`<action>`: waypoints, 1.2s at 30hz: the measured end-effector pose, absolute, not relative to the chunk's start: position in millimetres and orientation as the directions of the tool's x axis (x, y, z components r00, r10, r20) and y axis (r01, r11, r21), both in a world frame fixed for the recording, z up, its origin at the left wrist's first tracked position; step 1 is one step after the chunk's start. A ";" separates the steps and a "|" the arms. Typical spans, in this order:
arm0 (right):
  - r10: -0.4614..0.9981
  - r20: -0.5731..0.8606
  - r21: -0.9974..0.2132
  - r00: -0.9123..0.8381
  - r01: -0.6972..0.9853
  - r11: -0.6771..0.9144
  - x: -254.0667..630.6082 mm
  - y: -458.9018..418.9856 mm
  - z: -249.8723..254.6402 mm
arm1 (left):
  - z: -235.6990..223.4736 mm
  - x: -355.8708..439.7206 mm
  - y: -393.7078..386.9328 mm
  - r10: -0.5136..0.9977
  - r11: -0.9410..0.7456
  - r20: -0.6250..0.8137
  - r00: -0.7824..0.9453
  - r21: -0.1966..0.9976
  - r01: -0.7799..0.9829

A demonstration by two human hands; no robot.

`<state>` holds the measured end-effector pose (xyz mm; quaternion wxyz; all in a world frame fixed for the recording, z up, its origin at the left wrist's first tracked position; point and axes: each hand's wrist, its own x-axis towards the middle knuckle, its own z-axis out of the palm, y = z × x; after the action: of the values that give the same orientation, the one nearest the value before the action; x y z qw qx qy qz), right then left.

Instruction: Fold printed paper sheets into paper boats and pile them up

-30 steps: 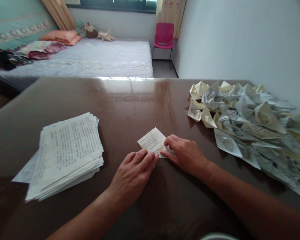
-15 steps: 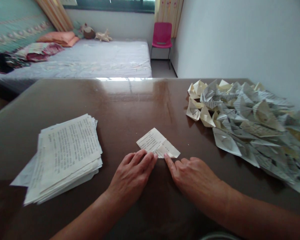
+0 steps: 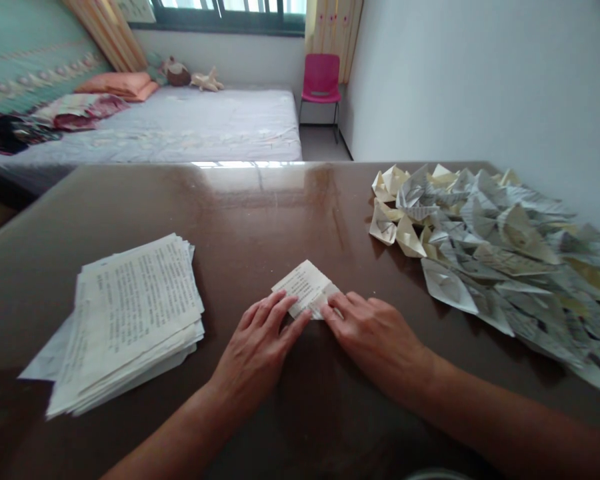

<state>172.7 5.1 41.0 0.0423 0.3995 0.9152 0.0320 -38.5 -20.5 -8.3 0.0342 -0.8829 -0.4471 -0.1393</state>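
A small folded sheet of printed paper [image 3: 306, 283] lies on the table in front of me, with a crease running across it. My left hand [image 3: 260, 343] rests at its lower left edge, fingers stretched and the thumb apart, the tips pressing the paper down. On the paper's right corner, my right hand [image 3: 373, 333] has its fingers curled together and shut on it. That corner is partly hidden under the fingers.
A stack of printed sheets [image 3: 130, 313] lies on the brown table [image 3: 240, 220] to the left. Many folded paper boats [image 3: 480, 233] are heaped at the right, near the wall. Beyond the table are a bed [image 3: 230, 120] and a pink chair [image 3: 321, 77].
My right hand has gone from a pointing index finger at the paper's lower edge to curled fingers over its right corner. My left thumb has spread away from the fingers.
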 end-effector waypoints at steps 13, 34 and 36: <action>0.704 0.190 -0.095 -0.685 0.701 0.707 195.2 51.1 7.9 | -0.4 -58.6 -11.2 0.758 -0.577 0.359 0.545 -0.021 0.816; 0.529 0.174 -0.477 -0.831 0.399 0.783 195.3 50.8 5.8 | 3.7 -27.5 -31.5 0.670 -0.723 0.365 0.646 0.126 0.679; 0.513 0.165 -0.501 -0.843 0.376 0.779 195.4 51.3 5.5 | 1.1 -27.3 -29.6 0.738 -0.668 0.340 0.582 0.248 0.702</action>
<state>195.4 51.3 5.5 -0.1478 0.2385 0.9316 -0.2312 -27.3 -29.6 1.1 -0.0431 -0.8884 -0.4053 -0.2113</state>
